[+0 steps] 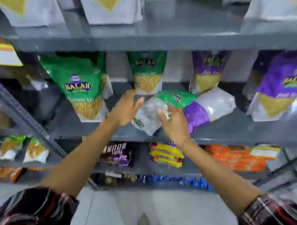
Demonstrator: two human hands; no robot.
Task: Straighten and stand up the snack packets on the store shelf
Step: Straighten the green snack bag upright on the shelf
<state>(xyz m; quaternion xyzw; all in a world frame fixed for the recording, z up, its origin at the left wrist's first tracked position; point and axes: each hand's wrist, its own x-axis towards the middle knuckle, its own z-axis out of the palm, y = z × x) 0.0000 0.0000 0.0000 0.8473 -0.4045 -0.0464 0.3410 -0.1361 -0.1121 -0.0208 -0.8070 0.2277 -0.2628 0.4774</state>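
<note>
Both hands are held over a fallen green packet [162, 108] on the grey metal shelf [239, 131]: the left hand [125, 111] is spread, fingers extended at its upper end; the right hand [173, 124] is loosely curled against its clear lower end, and a firm grip cannot be told through the blur. The packet is laid flat near the shelf's front edge, long axis running left to right, beside a toppled purple packet [205, 109]. Bare shelf is left behind them. Green packets [81, 87] are stood upright to the left.
</note>
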